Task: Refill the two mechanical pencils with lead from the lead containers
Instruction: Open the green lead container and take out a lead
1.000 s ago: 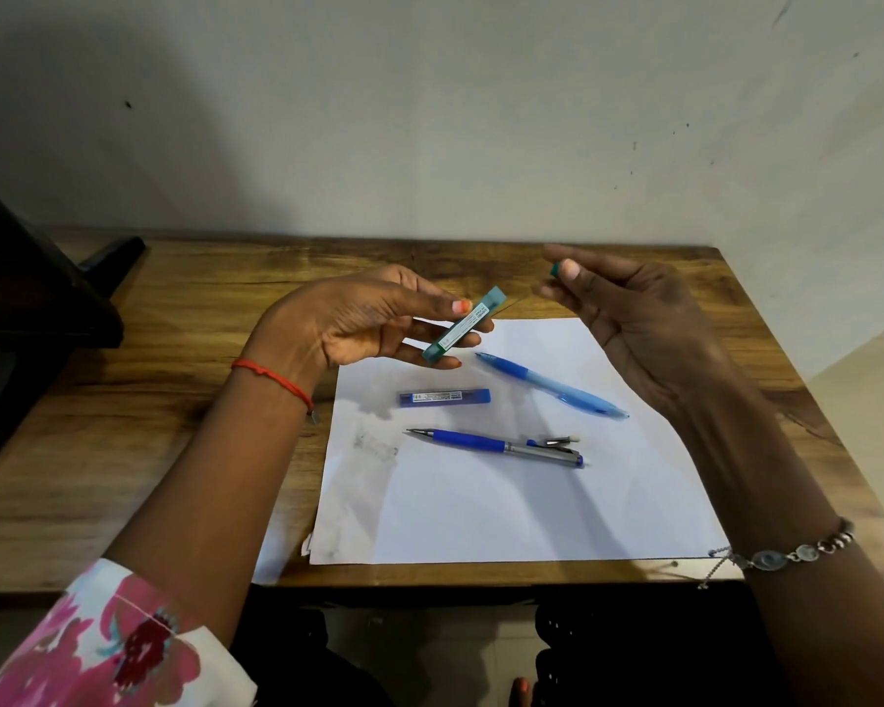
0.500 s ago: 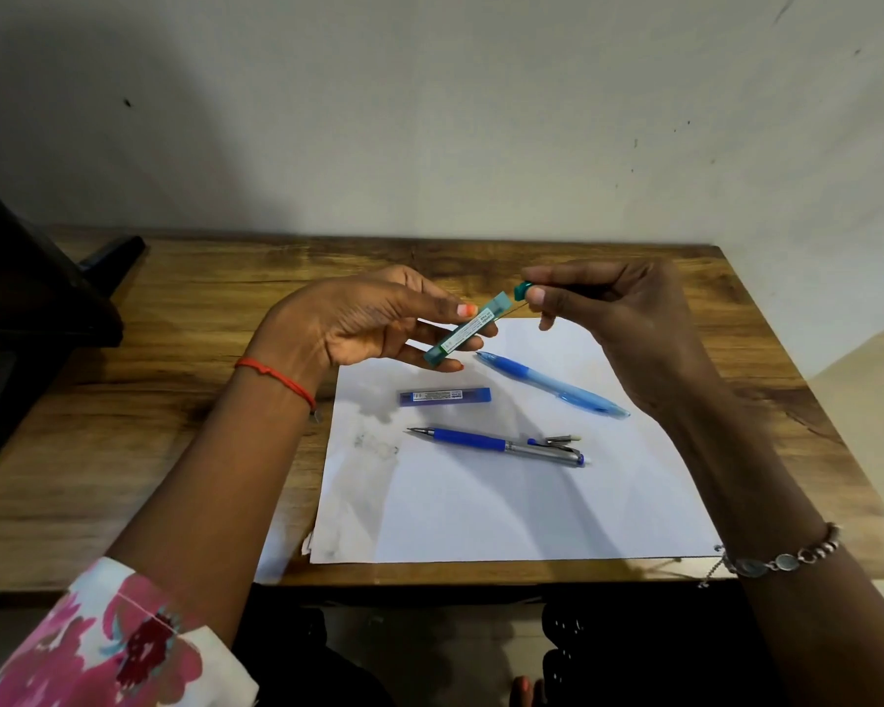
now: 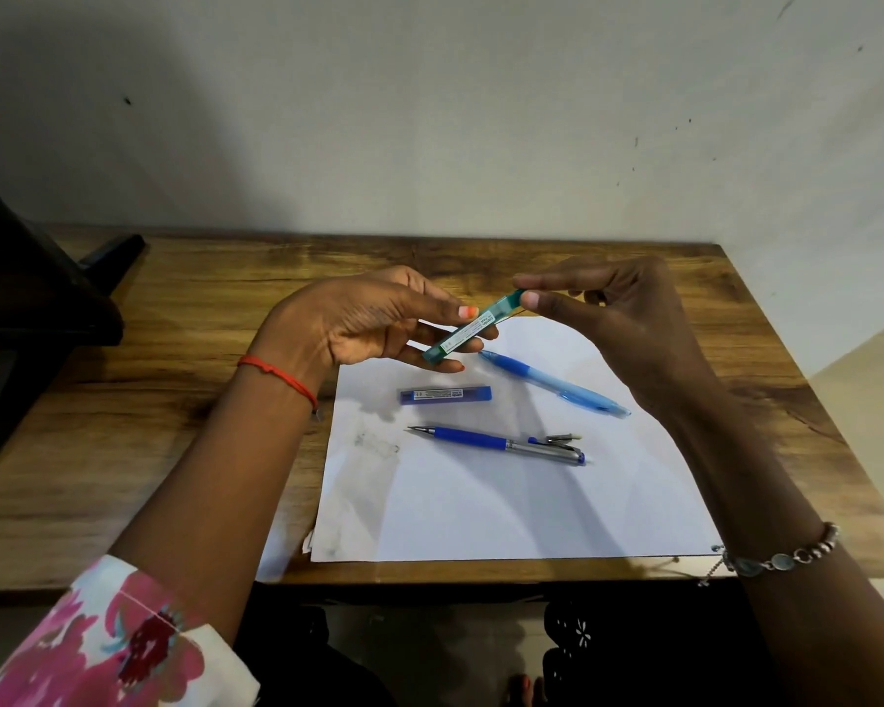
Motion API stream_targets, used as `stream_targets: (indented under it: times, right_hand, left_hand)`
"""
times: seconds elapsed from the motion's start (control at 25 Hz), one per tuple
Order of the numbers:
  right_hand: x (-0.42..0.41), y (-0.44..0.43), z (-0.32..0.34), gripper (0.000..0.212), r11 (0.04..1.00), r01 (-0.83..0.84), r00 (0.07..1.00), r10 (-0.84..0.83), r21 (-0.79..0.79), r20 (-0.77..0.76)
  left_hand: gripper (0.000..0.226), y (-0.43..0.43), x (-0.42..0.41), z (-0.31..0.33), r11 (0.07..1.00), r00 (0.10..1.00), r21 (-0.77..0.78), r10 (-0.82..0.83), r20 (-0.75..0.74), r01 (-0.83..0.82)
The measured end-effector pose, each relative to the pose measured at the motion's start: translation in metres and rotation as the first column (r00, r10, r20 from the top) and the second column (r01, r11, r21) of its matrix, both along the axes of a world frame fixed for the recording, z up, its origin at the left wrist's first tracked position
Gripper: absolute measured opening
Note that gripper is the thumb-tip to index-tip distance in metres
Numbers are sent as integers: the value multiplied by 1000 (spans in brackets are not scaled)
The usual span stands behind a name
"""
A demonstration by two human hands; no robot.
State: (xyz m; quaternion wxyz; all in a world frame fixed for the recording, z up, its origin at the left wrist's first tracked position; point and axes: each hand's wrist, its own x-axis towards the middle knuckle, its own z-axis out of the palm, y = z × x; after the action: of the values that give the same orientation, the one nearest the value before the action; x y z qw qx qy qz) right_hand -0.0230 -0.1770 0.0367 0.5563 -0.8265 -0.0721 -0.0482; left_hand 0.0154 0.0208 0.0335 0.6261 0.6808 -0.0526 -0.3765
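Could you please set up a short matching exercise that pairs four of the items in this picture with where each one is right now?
Items:
1. green lead container
2. blue lead container
3. light blue pencil
4. dark blue pencil

Places:
A. flat on the paper, nearest the person
B. held off the table between the left hand and right hand
C. on the paper, slanting under the right hand
D. on the paper, between the two pencils

Pairs: 1-B, 2-D, 3-C, 4-A
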Motion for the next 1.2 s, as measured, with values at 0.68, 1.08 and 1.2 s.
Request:
stream_targets:
  times: [0.68,1.08,1.2]
  right_hand:
    - [1,-3,-1,11,997,-47,996,41,-65,-83]
    - [1,1,-1,25,978,-54,998,59,-200,17]
    - [0,5,-5,29,922,-63,975,138,-383,173]
  left_hand:
    - [16,-2,0,1,998,998,38,51,-40,-49]
    - [15,0,-1,4,996,993,12,92,-70,-91]
    - [15,1,-2,3,996,994,22,83,-71,-82]
